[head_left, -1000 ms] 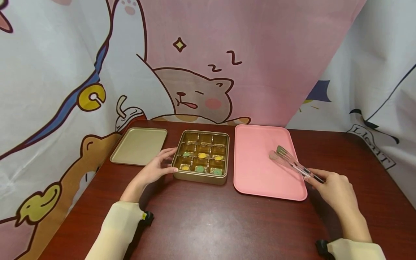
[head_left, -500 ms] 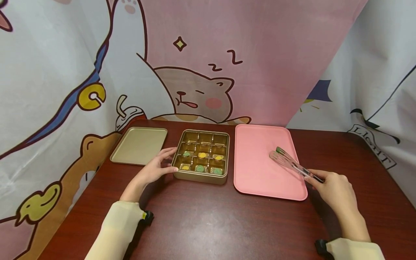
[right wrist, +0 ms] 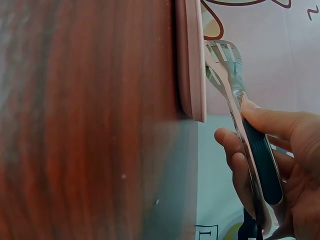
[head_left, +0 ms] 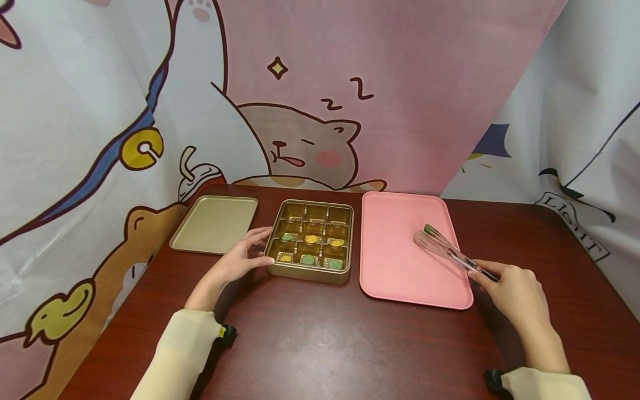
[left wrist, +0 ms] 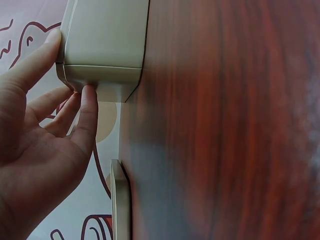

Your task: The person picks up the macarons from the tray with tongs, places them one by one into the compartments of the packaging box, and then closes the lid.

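Note:
In the head view my left hand (head_left: 235, 264) holds the near left corner of a gold tin box (head_left: 307, 273). Its thumb lies on the rim and the fingers bend against the side wall, as the left wrist view shows. The box has a gold insert with nine-square compartments; small green pieces (head_left: 307, 259) and yellow pieces (head_left: 311, 239) sit in the middle and near rows, while the far row holds none. My right hand (head_left: 517, 291) grips metal serving tongs (head_left: 452, 254) with dark handle inlays. Their slotted heads are over the pink tray, and a green piece (head_left: 429, 228) shows at the tip.
A pink tray (head_left: 395, 272) lies right of the box, with a narrow gap between them. The flat gold lid (head_left: 215, 222) rests at the back left of the dark red wooden table (head_left: 310, 344). A printed cartoon curtain (head_left: 410, 100) hangs close behind the table.
The tongs' heads have turned slightly, and less of the green piece shows at their tip. The left hand and the box have stayed in place.

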Tool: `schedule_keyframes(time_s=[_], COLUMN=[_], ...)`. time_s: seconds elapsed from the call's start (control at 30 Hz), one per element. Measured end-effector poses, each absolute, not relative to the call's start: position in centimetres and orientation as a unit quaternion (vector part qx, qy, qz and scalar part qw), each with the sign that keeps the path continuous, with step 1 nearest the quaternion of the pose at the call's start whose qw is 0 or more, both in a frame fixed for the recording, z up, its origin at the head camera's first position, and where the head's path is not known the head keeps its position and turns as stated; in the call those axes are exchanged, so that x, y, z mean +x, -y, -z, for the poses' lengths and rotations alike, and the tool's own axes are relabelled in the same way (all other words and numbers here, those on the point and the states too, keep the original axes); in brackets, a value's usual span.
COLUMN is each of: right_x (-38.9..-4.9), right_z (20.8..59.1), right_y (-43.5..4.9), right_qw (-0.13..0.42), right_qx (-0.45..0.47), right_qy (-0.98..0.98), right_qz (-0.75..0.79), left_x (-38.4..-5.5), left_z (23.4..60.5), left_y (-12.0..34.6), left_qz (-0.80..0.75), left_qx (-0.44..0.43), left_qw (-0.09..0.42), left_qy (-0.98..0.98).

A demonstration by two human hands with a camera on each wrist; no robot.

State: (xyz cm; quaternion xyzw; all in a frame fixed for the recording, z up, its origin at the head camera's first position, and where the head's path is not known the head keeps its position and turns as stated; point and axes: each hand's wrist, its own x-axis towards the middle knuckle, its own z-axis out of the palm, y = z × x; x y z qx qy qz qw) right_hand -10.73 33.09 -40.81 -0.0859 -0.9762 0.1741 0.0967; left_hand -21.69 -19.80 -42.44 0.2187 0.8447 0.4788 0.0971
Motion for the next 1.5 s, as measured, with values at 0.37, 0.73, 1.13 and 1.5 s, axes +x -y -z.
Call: schedule_keyframes(time_s=[0.37, 0.73, 1.13, 1.5], right_x=[-11.1, -11.9, -13.5, -15.2], right_z=[40.1, 39.3, 38.1, 37.7], right_y=[-32.1, -30.6, -28.0, -25.3], right_qw=[0.116, 0.146, 0.158, 0.191], right_qx=[-0.078, -0.052, -0.026, 0.027], right_qy=[0.974, 0.970, 0.964, 0.956], right_qz=[-0.180, -0.190, -0.210, -0.223], left_x=[-21.6, -21.6, -21.6, -21.6], left_z=[42.4, 42.4, 42.4, 42.4], left_y=[19.7, 19.8, 19.8, 19.8], left_qz=[-0.479, -0.477, -0.479, -0.475], left_qx=[0.216, 0.217, 0.222, 0.222], left_qw=[0.098, 0.095, 0.093, 0.094], left_qy=[-0.845, -0.846, -0.844, -0.846])
